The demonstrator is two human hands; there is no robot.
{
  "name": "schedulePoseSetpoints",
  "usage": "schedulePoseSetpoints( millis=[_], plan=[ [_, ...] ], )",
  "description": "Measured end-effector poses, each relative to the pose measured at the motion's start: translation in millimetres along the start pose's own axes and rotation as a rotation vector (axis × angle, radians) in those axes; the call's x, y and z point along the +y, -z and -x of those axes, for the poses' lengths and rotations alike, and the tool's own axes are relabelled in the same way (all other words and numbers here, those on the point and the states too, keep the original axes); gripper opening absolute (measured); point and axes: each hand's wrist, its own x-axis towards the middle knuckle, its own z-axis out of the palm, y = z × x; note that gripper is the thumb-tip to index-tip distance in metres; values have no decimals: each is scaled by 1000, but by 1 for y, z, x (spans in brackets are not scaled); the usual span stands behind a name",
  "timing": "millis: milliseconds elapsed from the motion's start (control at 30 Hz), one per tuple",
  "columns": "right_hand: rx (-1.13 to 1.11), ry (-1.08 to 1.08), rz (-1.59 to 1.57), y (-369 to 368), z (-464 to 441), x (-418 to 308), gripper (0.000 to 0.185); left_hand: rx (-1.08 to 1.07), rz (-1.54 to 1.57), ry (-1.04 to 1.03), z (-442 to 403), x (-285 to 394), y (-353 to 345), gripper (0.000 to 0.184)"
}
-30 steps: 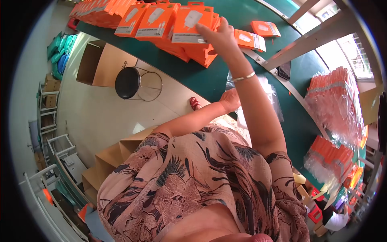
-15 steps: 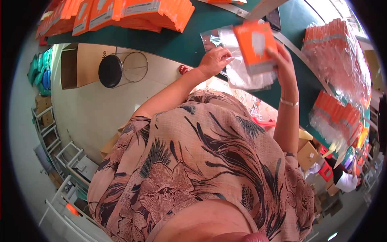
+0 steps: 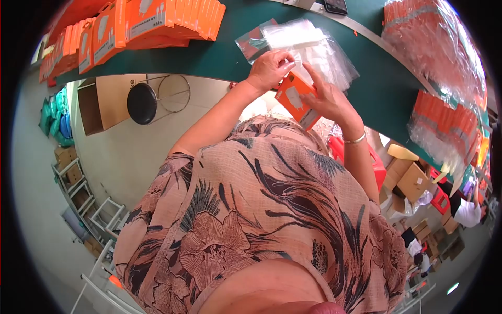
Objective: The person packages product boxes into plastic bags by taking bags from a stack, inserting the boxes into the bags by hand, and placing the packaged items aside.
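Observation:
An orange charger-set box (image 3: 294, 98) with a white picture of a charger tilts at the table's near edge. My right hand (image 3: 333, 102) grips it, with the index finger stretched toward the bags. Just left of it, my left hand (image 3: 269, 70) is closed in a pinch at the near edge of a clear plastic bag (image 3: 295, 35). That bag belongs to a fanned stack of flat clear bags lying on the green table (image 3: 374, 78). The fingertips of my left hand partly hide what they pinch.
Rows of orange boxes (image 3: 151, 21) stand at the back left. Bagged orange boxes (image 3: 426, 44) are piled at the right, with another bagged group (image 3: 444, 123) nearer. A phone (image 3: 335, 6) lies at the back. A black stool (image 3: 142, 103) and carton (image 3: 107, 104) stand left below.
My right hand has brought the orange box down and left, from above the bags to the table's near edge beside my left hand. My left hand stays pinched near the bags.

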Motion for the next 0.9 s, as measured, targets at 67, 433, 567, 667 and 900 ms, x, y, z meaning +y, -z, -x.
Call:
schedulePoseSetpoints(
  millis=[67, 433, 567, 667, 900],
  plan=[
    [10, 25, 34, -2, 0, 3, 69, -32, 21, -21, 6, 5, 5, 13],
    [58, -1, 82, -7, 1, 3, 59, 18, -149, -190, 15, 10, 10, 11],
    [201, -21, -36, -11, 7, 6, 55, 142, -344, -212, 23, -3, 16, 8],
    [315, 20, -174, -25, 5, 16, 54, 193, -415, -100, 26, -10, 13, 8],
    [463, 0, -617, -57, 0, 24, 50, 105, -247, 119, 58, -17, -3, 10]
  ],
)
